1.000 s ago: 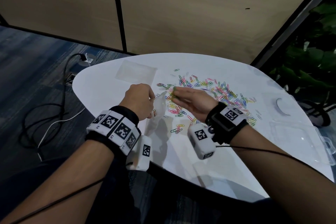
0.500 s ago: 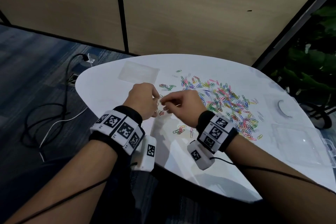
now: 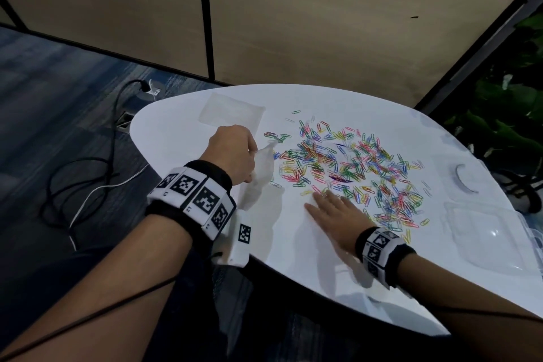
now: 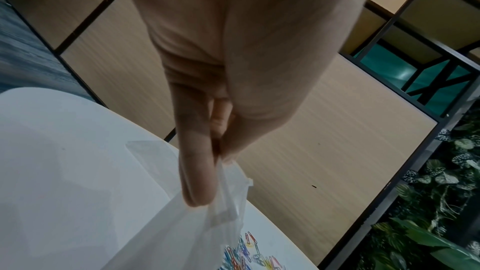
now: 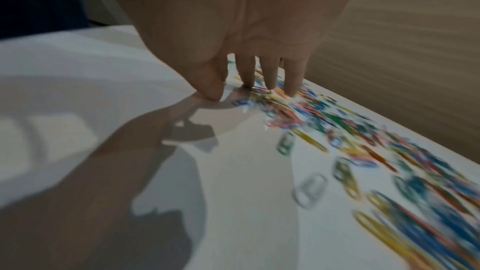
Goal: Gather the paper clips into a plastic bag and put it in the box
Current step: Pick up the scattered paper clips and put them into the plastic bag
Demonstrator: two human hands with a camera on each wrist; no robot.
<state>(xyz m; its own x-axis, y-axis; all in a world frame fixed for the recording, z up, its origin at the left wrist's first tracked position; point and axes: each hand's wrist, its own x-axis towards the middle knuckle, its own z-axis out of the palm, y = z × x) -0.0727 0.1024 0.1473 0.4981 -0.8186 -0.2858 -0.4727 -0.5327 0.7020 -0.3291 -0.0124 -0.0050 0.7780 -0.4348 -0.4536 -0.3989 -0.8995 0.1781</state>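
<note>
Pinching the clear, crumpled plastic bag (image 3: 262, 174) at its rim, the left grip (image 3: 232, 153) is clamped; the right grip (image 3: 333, 216) is spread flat on the white bench (image 3: 182, 138), fingertips touching the multicoloured paper clips (image 3: 346, 167) scattered just beyond.

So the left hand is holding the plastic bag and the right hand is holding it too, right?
Not quite. The left hand does hold the plastic bag, but the right hand is not on it; the head view shows it reaching flat to the paper clips.
</note>
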